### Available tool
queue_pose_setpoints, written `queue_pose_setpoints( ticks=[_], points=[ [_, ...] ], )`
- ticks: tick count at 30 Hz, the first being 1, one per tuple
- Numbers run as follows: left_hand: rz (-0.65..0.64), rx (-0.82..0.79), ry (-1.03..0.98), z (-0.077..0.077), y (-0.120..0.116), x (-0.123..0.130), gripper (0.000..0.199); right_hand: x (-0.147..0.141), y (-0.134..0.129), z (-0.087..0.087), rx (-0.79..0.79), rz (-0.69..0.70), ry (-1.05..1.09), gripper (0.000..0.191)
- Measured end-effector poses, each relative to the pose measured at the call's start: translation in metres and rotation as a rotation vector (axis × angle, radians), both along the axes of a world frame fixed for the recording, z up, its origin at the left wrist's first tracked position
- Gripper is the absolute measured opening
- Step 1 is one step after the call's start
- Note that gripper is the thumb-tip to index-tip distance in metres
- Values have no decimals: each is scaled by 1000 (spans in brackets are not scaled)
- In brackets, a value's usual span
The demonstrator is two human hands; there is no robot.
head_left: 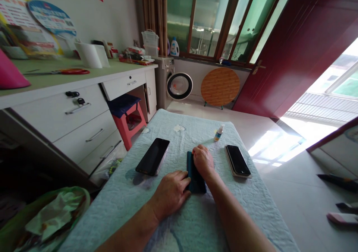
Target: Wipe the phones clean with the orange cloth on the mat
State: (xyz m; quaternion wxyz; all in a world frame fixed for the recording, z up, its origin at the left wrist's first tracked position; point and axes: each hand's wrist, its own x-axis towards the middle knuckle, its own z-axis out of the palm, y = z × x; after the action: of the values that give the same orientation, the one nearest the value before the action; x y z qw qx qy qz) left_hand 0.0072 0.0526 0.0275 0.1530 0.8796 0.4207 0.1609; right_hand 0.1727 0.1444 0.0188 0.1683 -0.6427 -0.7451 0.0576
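A dark blue-green flat object, phone-like in shape, [198,185] lies on the light blue cloth between my hands. My left hand [172,190] holds its left edge, fingers bent against it. On its upper part rests my right hand [203,159], with the fingers curled closed; whether something small is inside them is hidden. To the left a large black phone [153,157] lies face up on the cloth. Another dark-screened phone [238,160], on top of a pale flat item, is at the right. A small spray bottle [219,133] stands upright beyond my right hand.
The cloth-covered table [192,121] fills the lower middle. Left are a white desk [84,106] with drawers, a red stool [130,123] and a lined bin [53,214]. Farther back are an open washing machine [165,91], a round wooden board [220,87] and a red door [279,50].
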Motion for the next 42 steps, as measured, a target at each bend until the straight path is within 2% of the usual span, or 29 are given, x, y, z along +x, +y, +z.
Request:
queue_pose_setpoints(
  ticks=[7,10,17,29,36,42],
  points=[
    [6,-18,2,1,0,0,26,-13,2,2,-15,188,-37,25],
    [9,-17,5,1,0,0,25,-15,2,2,-1,220,-45,26],
    [13,-19,9,3,-1,1,26,-6,5,1,25,193,21,24],
    [13,4,-34,-2,0,0,28,29,-3,4,-34,-42,51,21],
    [11,-10,-49,0,1,-1,29,20,-3,6,-30,-65,5,22],
    [6,-22,-45,0,1,-1,31,0,5,2,-5,51,2,24]
  ],
)
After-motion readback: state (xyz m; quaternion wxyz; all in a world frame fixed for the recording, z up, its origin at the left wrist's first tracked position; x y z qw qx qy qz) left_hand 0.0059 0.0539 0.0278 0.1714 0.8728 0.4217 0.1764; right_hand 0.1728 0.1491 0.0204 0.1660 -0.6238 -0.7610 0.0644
